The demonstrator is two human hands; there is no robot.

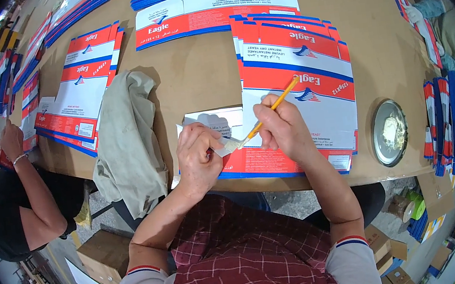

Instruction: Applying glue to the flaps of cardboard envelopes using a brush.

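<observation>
My left hand pinches a small whitish slip of paper over the near part of a flattened carton. In my right hand is a thin yellow-handled brush, held like a pen. Its tip meets the slip's right end, close to my left fingers. Under both hands lie flat red, white and blue cartons, stacked and overlapping. To the right, a round metal lid holds a patch of pale, creamy paste.
More flat cartons lie at the far side, with further piles at the left. A grey-green cloth hangs over the near edge. Another person's arm is at left. Bundled cartons stand at right. Brown boxes sit below.
</observation>
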